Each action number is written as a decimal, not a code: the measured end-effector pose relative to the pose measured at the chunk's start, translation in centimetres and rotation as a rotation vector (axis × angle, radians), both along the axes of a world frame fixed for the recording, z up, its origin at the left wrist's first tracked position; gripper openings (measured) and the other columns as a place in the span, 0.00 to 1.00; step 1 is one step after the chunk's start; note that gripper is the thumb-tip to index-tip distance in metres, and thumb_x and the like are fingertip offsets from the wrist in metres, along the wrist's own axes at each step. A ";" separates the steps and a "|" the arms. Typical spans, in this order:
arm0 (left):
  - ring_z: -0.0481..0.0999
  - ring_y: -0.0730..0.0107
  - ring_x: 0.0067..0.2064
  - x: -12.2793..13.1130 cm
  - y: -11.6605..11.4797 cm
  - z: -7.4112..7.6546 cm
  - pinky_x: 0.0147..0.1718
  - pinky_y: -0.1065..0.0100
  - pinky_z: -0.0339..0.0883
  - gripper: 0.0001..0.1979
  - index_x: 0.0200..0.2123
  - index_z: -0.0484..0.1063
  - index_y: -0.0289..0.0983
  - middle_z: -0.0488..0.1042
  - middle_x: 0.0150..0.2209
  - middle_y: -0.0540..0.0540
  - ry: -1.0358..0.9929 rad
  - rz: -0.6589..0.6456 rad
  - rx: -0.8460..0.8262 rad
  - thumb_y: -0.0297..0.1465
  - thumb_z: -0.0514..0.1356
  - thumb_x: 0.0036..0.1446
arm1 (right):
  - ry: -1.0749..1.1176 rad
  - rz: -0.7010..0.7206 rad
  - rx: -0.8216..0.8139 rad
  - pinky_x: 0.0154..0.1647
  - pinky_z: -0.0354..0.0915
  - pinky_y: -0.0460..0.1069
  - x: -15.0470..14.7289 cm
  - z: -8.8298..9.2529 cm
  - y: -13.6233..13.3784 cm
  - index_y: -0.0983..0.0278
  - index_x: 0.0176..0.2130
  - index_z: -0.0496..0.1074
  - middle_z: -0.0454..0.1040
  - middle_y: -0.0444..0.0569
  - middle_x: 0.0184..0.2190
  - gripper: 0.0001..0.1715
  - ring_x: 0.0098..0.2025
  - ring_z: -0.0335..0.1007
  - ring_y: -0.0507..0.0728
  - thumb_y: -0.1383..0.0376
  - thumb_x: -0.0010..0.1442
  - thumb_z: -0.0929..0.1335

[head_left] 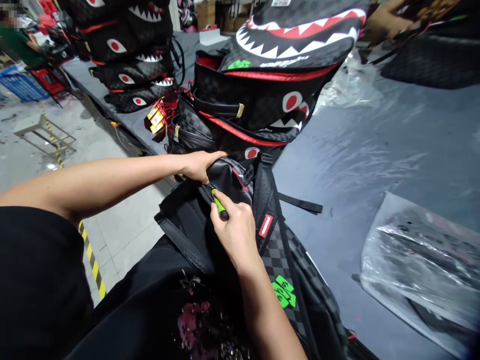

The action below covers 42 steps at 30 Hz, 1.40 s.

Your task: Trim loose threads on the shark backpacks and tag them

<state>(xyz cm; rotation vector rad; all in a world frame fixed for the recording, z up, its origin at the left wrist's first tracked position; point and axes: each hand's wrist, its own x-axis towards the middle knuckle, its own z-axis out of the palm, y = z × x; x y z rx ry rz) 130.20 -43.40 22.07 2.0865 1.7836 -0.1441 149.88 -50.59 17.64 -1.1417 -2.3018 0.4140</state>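
Note:
A black checkered backpack (275, 260) with green dollar patches and a red label leans against my body at the table's edge. My left hand (200, 166) pinches its dark, smooth top part (225, 179), with the thumb pointing down and a finger along the upper edge. In my right hand (237, 227) is a slim tool with a green and black handle (219, 204). Its front end points at the bag material just below my left thumb; the tip is too small to make out. The shoulder strap (264, 200) runs to the right of my right hand.
Backpacks with shark mouths (296, 35) are piled directly ahead, and another stack (123, 60) stands left of them. Yellow tags (156, 119) hang between. Clear plastic bags (420, 260) lie on the grey table (337, 165). Another person's hand (392, 25) shows at upper right.

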 end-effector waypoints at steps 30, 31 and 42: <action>0.75 0.53 0.53 0.6 -1.5 -0.1 0.48 0.64 0.69 0.56 0.69 0.23 0.32 0.68 0.58 0.31 -0.024 0.195 -0.162 0.33 0.61 0.50 | 0.088 0.066 0.104 0.38 0.56 0.52 -1.2 -2.1 0.4 0.68 0.55 0.70 0.81 0.50 0.43 0.21 0.33 0.75 0.54 0.70 0.63 0.64; 0.75 0.55 0.53 0.2 -1.4 -0.1 0.48 0.64 0.69 0.55 0.69 0.23 0.33 0.69 0.58 0.32 -0.034 0.191 -0.174 0.30 0.60 0.50 | 0.096 0.067 0.105 0.39 0.56 0.52 -1.1 -2.1 0.2 0.68 0.55 0.70 0.81 0.50 0.42 0.21 0.33 0.74 0.54 0.70 0.64 0.64; 0.75 0.64 0.52 -2.1 -1.8 -0.3 0.48 0.67 0.69 0.53 0.69 0.23 0.32 0.66 0.61 0.37 -0.322 0.145 -0.216 0.29 0.58 0.50 | 0.217 0.127 0.077 0.39 0.56 0.51 -0.6 -1.3 -0.1 0.68 0.47 0.76 0.80 0.47 0.30 0.16 0.28 0.72 0.53 0.70 0.60 0.66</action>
